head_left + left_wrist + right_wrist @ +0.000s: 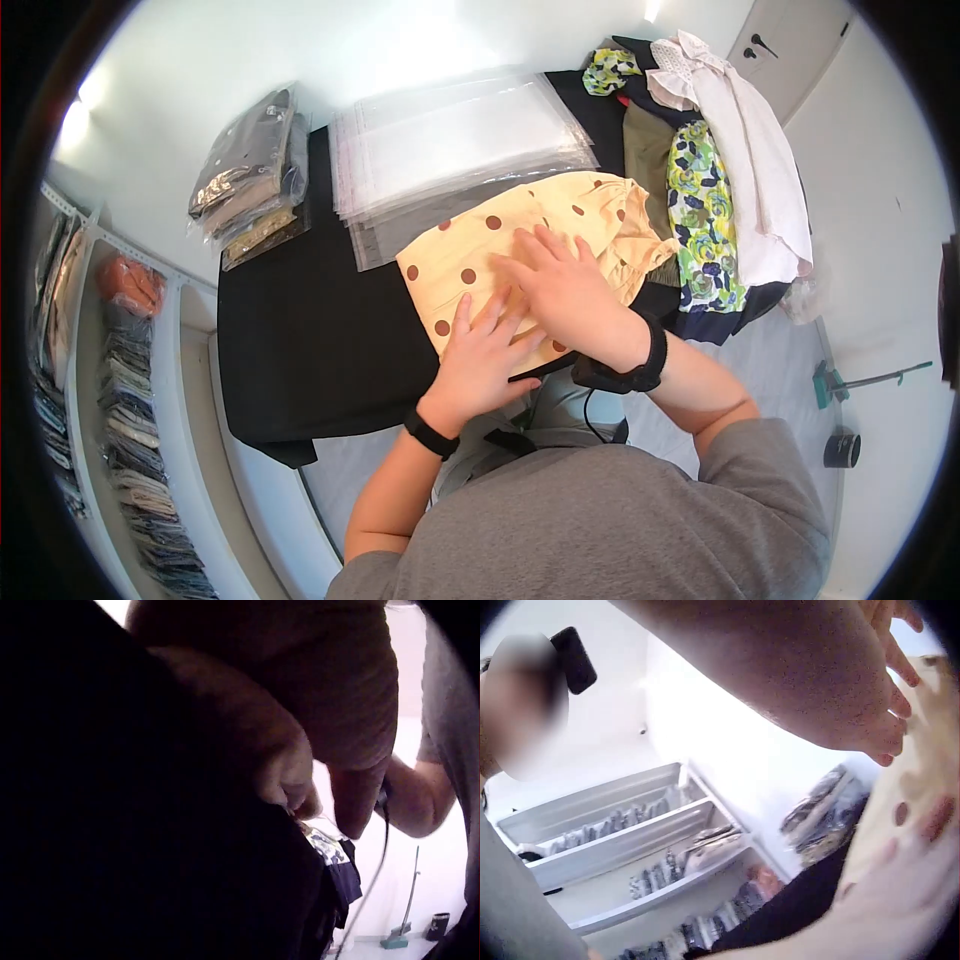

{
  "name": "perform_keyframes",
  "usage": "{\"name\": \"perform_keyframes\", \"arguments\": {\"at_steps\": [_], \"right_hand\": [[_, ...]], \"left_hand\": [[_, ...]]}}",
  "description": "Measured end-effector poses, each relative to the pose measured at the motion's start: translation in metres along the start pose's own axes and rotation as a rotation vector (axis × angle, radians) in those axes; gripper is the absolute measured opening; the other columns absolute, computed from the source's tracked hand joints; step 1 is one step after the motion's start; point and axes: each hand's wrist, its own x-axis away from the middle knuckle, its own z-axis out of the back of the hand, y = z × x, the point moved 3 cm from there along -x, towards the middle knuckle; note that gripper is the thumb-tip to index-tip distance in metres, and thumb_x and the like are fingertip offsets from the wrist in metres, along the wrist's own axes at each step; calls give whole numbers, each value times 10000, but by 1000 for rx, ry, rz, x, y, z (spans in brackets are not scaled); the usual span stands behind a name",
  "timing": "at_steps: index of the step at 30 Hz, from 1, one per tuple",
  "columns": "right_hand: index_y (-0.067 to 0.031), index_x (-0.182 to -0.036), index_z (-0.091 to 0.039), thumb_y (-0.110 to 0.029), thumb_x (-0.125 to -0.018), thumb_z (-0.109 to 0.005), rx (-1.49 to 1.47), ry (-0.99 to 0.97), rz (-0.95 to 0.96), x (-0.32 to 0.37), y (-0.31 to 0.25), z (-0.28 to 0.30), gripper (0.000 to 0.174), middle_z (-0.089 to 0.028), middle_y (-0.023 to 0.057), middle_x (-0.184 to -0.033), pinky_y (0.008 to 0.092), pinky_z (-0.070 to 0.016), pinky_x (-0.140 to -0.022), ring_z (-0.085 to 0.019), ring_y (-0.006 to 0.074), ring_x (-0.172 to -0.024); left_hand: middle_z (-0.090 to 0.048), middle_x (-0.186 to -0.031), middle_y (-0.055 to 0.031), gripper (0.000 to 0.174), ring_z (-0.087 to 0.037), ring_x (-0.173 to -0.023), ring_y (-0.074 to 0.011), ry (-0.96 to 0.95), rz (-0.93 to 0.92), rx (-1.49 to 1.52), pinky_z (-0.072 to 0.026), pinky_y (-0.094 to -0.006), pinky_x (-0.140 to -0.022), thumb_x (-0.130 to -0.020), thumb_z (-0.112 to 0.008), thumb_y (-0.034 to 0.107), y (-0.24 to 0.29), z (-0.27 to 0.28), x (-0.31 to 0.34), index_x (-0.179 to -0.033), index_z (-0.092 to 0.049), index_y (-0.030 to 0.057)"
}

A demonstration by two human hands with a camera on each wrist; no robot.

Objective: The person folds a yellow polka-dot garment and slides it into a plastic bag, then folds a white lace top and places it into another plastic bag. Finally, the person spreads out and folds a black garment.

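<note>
Yellow dotted garment point(480, 240) is lying on the black tablecloth point(290, 340), near side of the clear bags point(460, 130). Left hand point(485, 355) and right hand point(575, 300) are resting on it, fingers extended and spread, gripping nothing. Step looks like smoothing: light, flat palms working outward should be easing creases without bunching the gathered end.

On our black-covered table point(290, 350) we see bagged garments point(243, 150), clear plastic sleeves point(460, 125), a dotted yellow garment point(515, 205) and piled clothes point(755, 175)

Bright head view (black corners)
</note>
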Motion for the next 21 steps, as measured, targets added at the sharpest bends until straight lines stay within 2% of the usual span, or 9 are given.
{"name": "perform_keyframes", "arguments": {"at_steps": [2, 4, 6, 8, 10, 12, 16, 19, 21], "right_hand": [[-219, -1317, -453, -203, -822, -571, -52, 76, 5, 11, 19, -46, 509, -352, 118, -1410, 533, -326, -1001, -336, 326, -1309], [-241, -1350, -419, -220, -846, -565, -107, 158, 7, 17, 25, -57, 525, -305, 104, -1449, 539, -305, -1022, -307, 334, -1329], [-253, -1364, -406, -241, -879, -542, -195, 158, 3, 19, 26, -58, 503, -275, 75, -1471, 541, -292, -1032, -285, 344, -1339], [-248, -1364, -405, -252, -881, -538, -209, 172, 1, 20, 26, -59, 501, -278, 82, -1469, 535, -292, -1034, -287, 349, -1336], [-242, -1364, -405, -262, -883, -534, -221, 188, 6, 19, 27, -60, 498, -281, 90, -1466, 529, -293, -1035, -290, 354, -1332], [-225, -1334, -446, -287, -870, -546, -214, 218, 18, 20, 27, -61, 478, -321, 88, -1445, 503, -295, -1037, -302, 323, -1327], [-206, -1379, -384, -291, -909, -495, -228, 185, 38, 23, 21, -49, 490, -263, 141, -1464, 512, -280, -1046, -286, 364, -1329], [-172, -1408, -334, -295, -937, -460, -493, 65, 73, 27, -5, -37, 503, -221, 181, -1473, 470, -254, -1073, -241, 388, -1344], [-117, -1403, -325, -289, -942, -445, -1029, 58, 162, 29, -26, -37, 507, -231, 222, -1463, 429, -237, -1088, -219, 389, -1355]], "left_hand": [[-502, -1254, -86, 504, -393, -1243, -286, 11, -50, 79, -235, -548, -1040, -704, -725, 271, -13, 0, 9, -1175, -587, 156], [-501, -1204, -129, 456, -462, -1158, -310, 335, 58, 571, -320, -455, -1020, -737, -689, 166, -42, 0, 27, -1167, -577, 61], [-531, -1121, -148, 448, -536, -1050, -272, 663, 530, 203, -426, -350, -914, -792, -653, 117, -48, 13, 42, -1199, -519, -12], [-557, -1035, -116, 447, -566, -923, -191, 727, 876, 676, -474, -299, -795, -855, -618, 137, -72, -9, 56, -1220, -457, -64], [-559, -1005, -70, 315, -564, -890, -141, 690, 888, 942, -462, -256, -793, -914, -543, 166, -72, 2, 50, -1141, -479, -42], [-563, -1004, -68, 287, -576, -867, -129, 337, 966, 1271, -476, -247, -781, -911, -544, 162, -69, 5, 39, -1122, -491, -25], [-575, -995, -77, 279, -577, -852, -142, 514, 853, 1508, -489, -283, -757, -879, -548, 90, -51, 20, 24, -1121, -494, -39], [-574, -1077, -132, 344, -605, -934, -191, 647, 737, 1599, -504, -314, -815, -841, -490, 35, -9, 77, 24, -1170, -441, -53], [-570, -1088, -139, 360, -604, -955, -195, 699, 715, 1624, -506, -319, -822, -841, -483, 39, 7, 88, 22, -1184, -427, -53]]}}
